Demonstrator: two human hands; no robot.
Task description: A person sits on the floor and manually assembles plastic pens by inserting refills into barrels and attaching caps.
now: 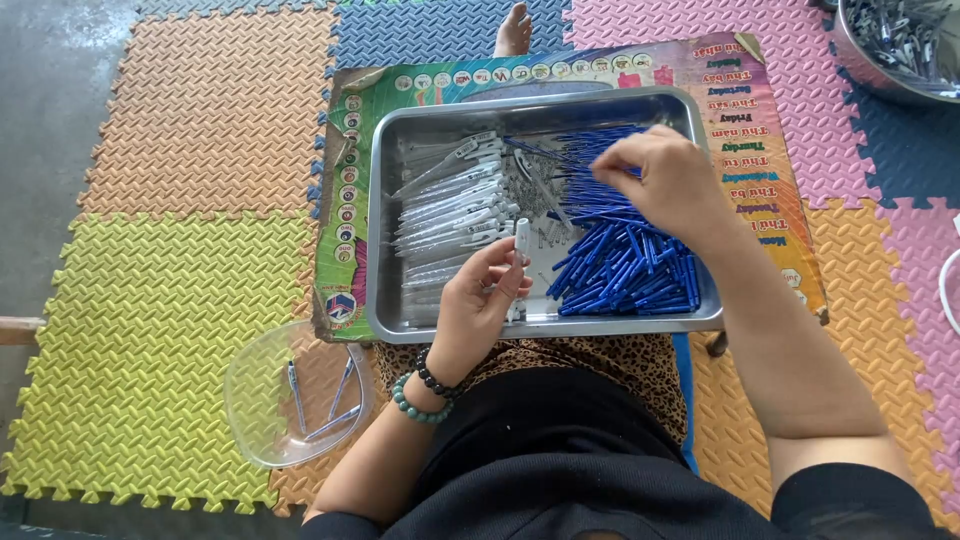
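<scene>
A shallow steel tray (pixel 385 250) rests on a low colourful board over my lap. Its left half holds several white pen barrels (pixel 450 200); its right half holds a heap of blue pen parts (pixel 625 270). My left hand (pixel 480 305), with bead bracelets at the wrist, holds one white pen barrel (pixel 522 238) upright over the tray's near edge. My right hand (pixel 665 175) hovers over the blue heap, fingertips pinched on a blue piece at its far side.
A clear plastic bowl (pixel 250 400) with three assembled pens lies on the foam mat at my left. A steel bowl (pixel 890 45) of small metal parts sits at the top right. A bare foot (pixel 515 30) shows beyond the board.
</scene>
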